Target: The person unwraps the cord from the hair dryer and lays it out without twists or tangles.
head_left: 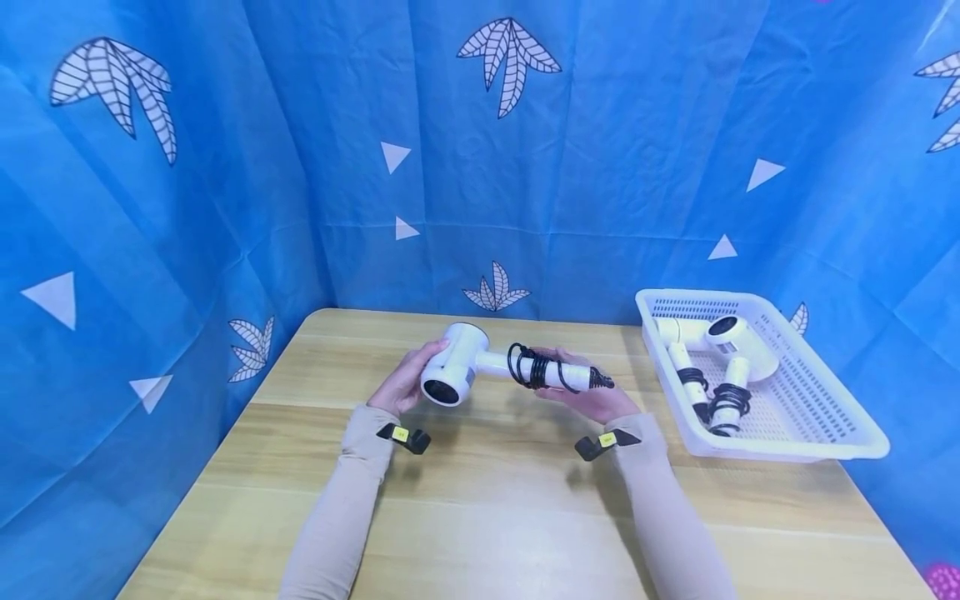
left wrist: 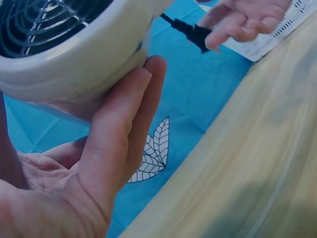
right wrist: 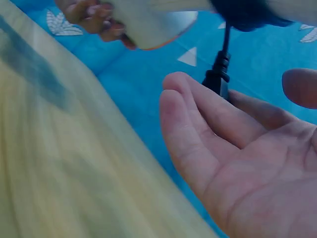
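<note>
A white hair dryer (head_left: 489, 362) is held above the table, its handle pointing right with a black cord (head_left: 537, 368) wound round it. My left hand (head_left: 411, 382) grips the barrel of the dryer from the left side. In the left wrist view, the fingers (left wrist: 116, 119) lie along the barrel below its round grille (left wrist: 47, 22). Beside and below the handle is my right hand (head_left: 592, 403), palm up with relaxed fingers. The cord's black plug (right wrist: 217, 82) hangs just behind those fingers in the right wrist view; whether they touch it I cannot tell.
On the right of the wooden table (head_left: 480, 517) stands a white perforated basket (head_left: 817, 396). Several white hair dryers (head_left: 753, 350) with wound black cords lie inside it. Blue patterned cloth (head_left: 600, 167) hangs behind the table and along both sides.
</note>
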The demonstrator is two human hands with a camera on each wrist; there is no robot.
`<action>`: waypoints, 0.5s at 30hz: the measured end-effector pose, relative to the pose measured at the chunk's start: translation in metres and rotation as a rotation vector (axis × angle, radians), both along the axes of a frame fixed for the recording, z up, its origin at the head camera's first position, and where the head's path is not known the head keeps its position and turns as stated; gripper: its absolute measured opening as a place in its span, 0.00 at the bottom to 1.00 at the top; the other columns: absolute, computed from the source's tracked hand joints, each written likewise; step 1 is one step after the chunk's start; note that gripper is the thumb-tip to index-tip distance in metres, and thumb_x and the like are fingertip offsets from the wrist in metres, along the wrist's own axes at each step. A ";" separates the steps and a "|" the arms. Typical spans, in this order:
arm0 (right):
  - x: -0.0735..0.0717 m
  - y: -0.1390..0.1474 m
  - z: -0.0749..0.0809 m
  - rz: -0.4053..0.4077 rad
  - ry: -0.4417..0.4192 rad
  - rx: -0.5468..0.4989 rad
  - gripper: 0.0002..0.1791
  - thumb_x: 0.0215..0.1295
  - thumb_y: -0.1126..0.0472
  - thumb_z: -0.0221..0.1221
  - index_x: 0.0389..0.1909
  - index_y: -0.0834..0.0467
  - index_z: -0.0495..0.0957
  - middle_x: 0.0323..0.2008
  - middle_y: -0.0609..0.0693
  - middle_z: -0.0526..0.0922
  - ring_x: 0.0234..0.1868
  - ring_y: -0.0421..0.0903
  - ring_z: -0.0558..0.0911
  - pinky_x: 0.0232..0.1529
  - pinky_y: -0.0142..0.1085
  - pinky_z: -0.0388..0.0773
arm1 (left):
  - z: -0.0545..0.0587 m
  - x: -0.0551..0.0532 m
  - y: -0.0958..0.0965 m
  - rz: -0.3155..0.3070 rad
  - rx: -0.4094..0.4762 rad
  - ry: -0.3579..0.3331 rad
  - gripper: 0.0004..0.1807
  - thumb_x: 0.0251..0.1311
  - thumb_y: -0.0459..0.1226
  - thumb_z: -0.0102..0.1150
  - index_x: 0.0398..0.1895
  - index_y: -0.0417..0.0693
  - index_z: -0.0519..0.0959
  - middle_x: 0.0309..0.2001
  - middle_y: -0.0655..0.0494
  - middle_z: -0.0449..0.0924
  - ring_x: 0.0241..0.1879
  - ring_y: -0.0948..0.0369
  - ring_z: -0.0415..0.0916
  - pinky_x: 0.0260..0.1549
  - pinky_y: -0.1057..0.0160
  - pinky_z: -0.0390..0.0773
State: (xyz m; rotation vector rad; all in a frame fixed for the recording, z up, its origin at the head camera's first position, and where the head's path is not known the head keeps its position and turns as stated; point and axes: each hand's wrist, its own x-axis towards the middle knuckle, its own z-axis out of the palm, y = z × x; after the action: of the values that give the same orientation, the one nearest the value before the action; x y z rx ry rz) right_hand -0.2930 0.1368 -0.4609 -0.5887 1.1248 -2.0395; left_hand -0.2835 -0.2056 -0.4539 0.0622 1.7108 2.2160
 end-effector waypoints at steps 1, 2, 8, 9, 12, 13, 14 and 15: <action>0.001 0.002 0.005 -0.062 0.112 0.080 0.37 0.81 0.44 0.50 0.79 0.62 0.58 0.64 0.48 0.81 0.65 0.46 0.80 0.68 0.41 0.77 | -0.001 0.000 0.001 -0.002 -0.001 -0.003 0.26 0.73 0.52 0.51 0.60 0.40 0.72 0.38 0.58 0.86 0.37 0.65 0.86 0.37 0.69 0.87; 0.002 0.004 0.009 -0.078 0.140 0.117 0.38 0.82 0.41 0.45 0.80 0.63 0.55 0.64 0.47 0.81 0.64 0.44 0.81 0.67 0.40 0.77 | -0.002 0.001 0.001 -0.005 -0.001 -0.008 0.26 0.73 0.52 0.51 0.60 0.40 0.72 0.39 0.58 0.87 0.38 0.64 0.86 0.37 0.69 0.87; 0.001 0.017 0.017 -0.146 0.166 0.231 0.37 0.84 0.39 0.29 0.81 0.60 0.53 0.61 0.44 0.85 0.53 0.40 0.87 0.51 0.30 0.81 | -0.004 0.002 0.003 -0.024 -0.013 -0.012 0.28 0.75 0.52 0.49 0.64 0.38 0.69 0.40 0.58 0.85 0.38 0.64 0.86 0.37 0.69 0.87; 0.001 0.018 0.018 -0.157 0.164 0.251 0.37 0.84 0.39 0.29 0.81 0.58 0.54 0.61 0.44 0.85 0.53 0.41 0.87 0.48 0.29 0.81 | -0.004 0.002 0.003 -0.028 -0.015 -0.010 0.28 0.75 0.52 0.48 0.64 0.38 0.68 0.40 0.58 0.85 0.38 0.65 0.86 0.37 0.69 0.87; 0.001 0.020 0.022 -0.202 0.185 0.314 0.35 0.84 0.39 0.31 0.80 0.55 0.57 0.59 0.42 0.86 0.52 0.42 0.88 0.43 0.28 0.82 | -0.004 0.001 0.004 -0.033 -0.012 -0.012 0.27 0.74 0.52 0.48 0.62 0.39 0.68 0.39 0.58 0.85 0.37 0.65 0.86 0.36 0.69 0.87; 0.001 0.021 0.023 -0.210 0.196 0.328 0.35 0.84 0.39 0.32 0.80 0.55 0.57 0.59 0.42 0.86 0.54 0.43 0.88 0.43 0.29 0.83 | -0.004 0.001 0.004 -0.036 -0.010 -0.012 0.27 0.74 0.52 0.48 0.62 0.39 0.68 0.39 0.58 0.85 0.37 0.65 0.86 0.36 0.69 0.87; 0.001 0.021 0.025 -0.219 0.210 0.343 0.35 0.84 0.39 0.33 0.80 0.56 0.56 0.59 0.42 0.86 0.54 0.44 0.87 0.43 0.29 0.83 | -0.003 0.001 0.004 -0.039 -0.011 -0.012 0.27 0.74 0.52 0.48 0.62 0.39 0.68 0.39 0.58 0.85 0.37 0.65 0.86 0.37 0.69 0.87; 0.001 0.022 0.026 -0.228 0.225 0.357 0.35 0.84 0.39 0.33 0.80 0.55 0.57 0.59 0.42 0.86 0.55 0.44 0.87 0.43 0.30 0.83 | -0.003 0.001 0.004 -0.038 -0.009 -0.016 0.27 0.74 0.52 0.48 0.62 0.39 0.68 0.39 0.58 0.85 0.37 0.65 0.86 0.37 0.69 0.87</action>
State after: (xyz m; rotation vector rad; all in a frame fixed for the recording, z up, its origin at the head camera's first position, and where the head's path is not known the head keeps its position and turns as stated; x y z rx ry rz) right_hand -0.2922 0.1589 -0.4352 -0.5362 1.7123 -1.9219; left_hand -0.2828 -0.2012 -0.4573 0.0748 1.6967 2.1756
